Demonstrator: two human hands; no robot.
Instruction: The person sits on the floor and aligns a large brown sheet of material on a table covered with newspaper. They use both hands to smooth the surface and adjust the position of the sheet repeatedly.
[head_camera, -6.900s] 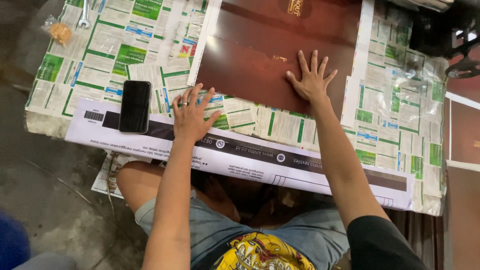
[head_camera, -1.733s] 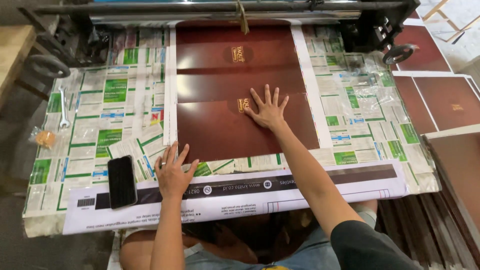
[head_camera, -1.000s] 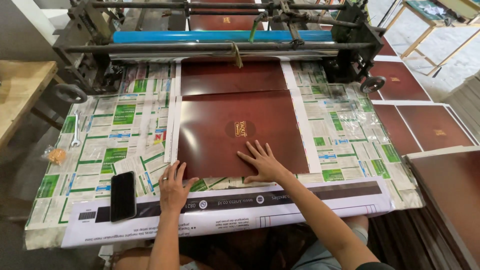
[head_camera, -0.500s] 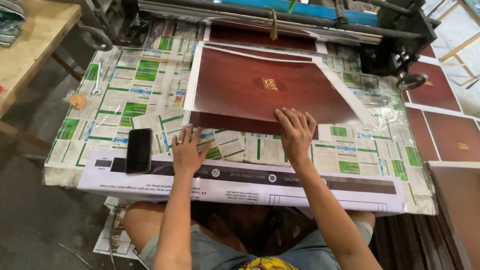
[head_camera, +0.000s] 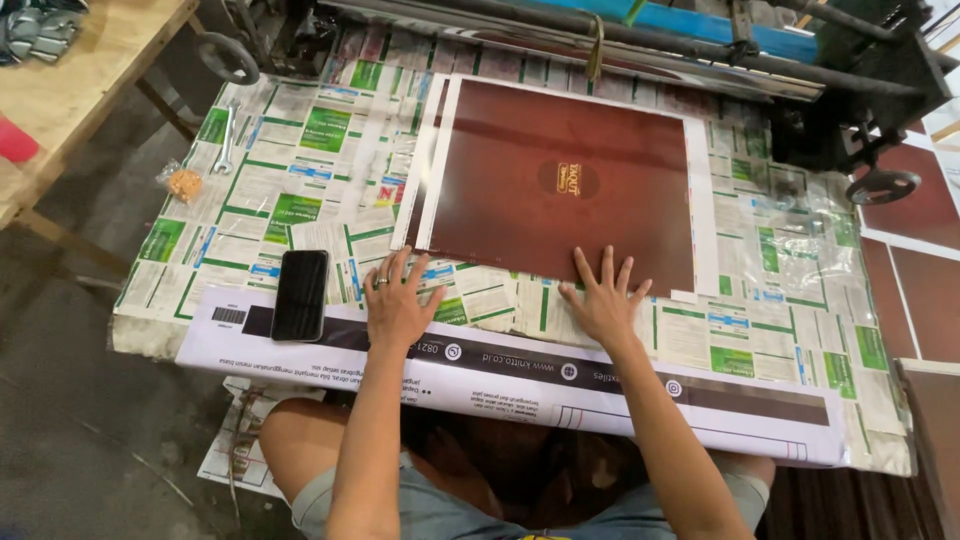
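Half a second on: the maroon printed sheet (head_camera: 560, 190) now lies flat and squarer on the newspaper-covered surface (head_camera: 300, 200), below the machine's rollers. Both hands released, fingers spread; right hand (head_camera: 603, 303) touches its near edge, left hand (head_camera: 398, 303) rests on newspaper beside a black phone (head_camera: 300, 294).

A grey concrete floor (head_camera: 70, 400) lies left of the newspaper-covered surface (head_camera: 300, 200); a wooden bench (head_camera: 90, 70) stands beyond it.
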